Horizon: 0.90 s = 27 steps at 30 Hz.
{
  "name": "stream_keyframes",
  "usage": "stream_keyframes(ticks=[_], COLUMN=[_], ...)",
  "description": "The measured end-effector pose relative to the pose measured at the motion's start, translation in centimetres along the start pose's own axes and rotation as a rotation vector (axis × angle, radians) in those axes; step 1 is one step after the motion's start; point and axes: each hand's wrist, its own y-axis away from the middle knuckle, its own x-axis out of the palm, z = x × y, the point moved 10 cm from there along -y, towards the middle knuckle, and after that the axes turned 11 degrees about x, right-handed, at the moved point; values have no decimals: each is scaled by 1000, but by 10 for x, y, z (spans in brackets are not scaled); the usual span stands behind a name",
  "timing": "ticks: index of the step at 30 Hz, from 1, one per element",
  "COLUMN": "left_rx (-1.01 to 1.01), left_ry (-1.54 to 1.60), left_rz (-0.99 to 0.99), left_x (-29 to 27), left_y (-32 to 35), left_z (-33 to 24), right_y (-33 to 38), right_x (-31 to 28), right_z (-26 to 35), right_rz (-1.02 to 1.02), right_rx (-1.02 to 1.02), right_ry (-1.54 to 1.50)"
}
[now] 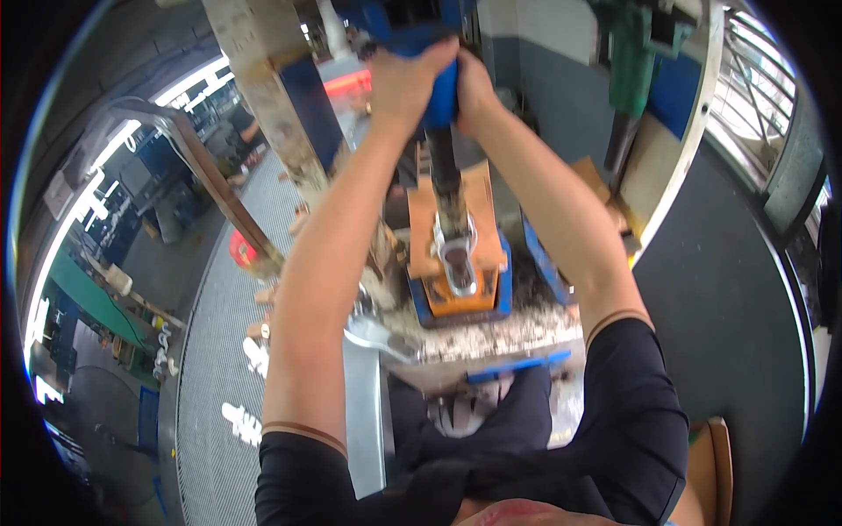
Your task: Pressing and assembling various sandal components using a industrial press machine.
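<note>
Slippage worries me: my left hand [405,83] and right hand [474,88] clench the blue lever handle [441,96] above the orange press fixture [456,254], whose metal part [458,263] could shift

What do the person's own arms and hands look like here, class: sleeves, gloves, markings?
Both hands, left hand and right hand, are bare, with no gloves. The forearms are bare too. Each upper arm wears a short black sleeve edged with a thin tan band at the hem.

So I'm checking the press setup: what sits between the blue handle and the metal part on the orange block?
In the head view, a vertical metal ram runs from the blue handle down to the metal part on the orange block.
</note>
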Motion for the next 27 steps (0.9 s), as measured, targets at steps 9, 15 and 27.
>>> stream_keyframes(ticks=[9, 15, 27], left_rx=[-11, -66, 29], left_ry=[151, 95, 267], left_rz=[24, 33, 54], left_x=[0, -1, 16], left_y=[2, 13, 16], left_z=[-3, 0, -1], right_y=[51, 98, 136], right_x=[-43, -100, -202], right_z=[-34, -101, -122], right_rz=[52, 123, -337], right_rx=[-61, -153, -210], right_ry=[360, 781, 867])
